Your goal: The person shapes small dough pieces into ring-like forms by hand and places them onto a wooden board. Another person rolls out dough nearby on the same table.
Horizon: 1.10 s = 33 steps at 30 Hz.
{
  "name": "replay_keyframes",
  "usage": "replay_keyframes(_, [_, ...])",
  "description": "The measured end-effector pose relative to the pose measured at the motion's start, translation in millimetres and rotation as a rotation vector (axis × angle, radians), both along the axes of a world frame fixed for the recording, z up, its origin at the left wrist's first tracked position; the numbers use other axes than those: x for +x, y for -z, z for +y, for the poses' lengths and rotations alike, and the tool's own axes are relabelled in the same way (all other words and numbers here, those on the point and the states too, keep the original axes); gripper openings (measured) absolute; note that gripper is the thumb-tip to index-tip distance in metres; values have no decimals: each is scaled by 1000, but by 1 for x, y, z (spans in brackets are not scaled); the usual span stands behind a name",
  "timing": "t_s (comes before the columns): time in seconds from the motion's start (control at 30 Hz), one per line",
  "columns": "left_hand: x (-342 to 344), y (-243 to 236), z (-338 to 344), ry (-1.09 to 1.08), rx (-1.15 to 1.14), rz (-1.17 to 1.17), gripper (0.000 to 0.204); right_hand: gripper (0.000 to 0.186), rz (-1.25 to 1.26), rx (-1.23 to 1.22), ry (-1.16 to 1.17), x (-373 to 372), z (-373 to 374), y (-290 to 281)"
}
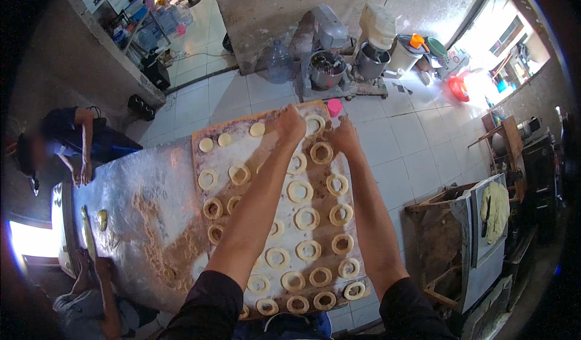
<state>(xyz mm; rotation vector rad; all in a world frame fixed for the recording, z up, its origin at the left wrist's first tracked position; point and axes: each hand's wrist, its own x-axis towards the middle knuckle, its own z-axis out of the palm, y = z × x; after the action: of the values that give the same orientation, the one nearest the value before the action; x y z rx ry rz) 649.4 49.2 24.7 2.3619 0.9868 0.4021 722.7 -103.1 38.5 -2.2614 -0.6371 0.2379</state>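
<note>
My left hand [292, 125] is closed over the far part of a floured wooden board [242, 135], and what its fingers hold, if anything, is hidden. At the board's far right corner my right hand [344, 136] has its fingers bent; I cannot make out anything in them. Between the hands lies a pale dough ring [307, 125], close to the fingers of both. A browner-centred dough ring [330, 153] sits just below my right hand. Several more dough rings [308, 199] cover the board in rows. Left of my left hand are flat dough rounds [257, 129].
A metal-topped table [127, 182] with scattered flour adjoins the board at left. Two people work there, one handling a long dough strip [88, 234]. Beyond stand floor mixers [327, 70], a water jug [279, 64] and a pink cup [334, 107]. Dough [498, 210] rests on a right-hand stand.
</note>
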Motion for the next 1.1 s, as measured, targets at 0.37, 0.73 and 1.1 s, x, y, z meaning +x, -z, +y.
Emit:
replay_keyframes(0.37, [-66, 7, 4, -82, 335, -203, 38, 38, -281, 216, -237, -61, 59, -1])
replay_keyframes(0.73, [-208, -19, 70, -140, 97, 10, 46, 20, -431, -326, -616, -107, 151, 26])
replay_keyframes(1.1, [-560, -27, -43, -600, -227, -135, 17, 24, 167, 107, -835, -355, 119, -8])
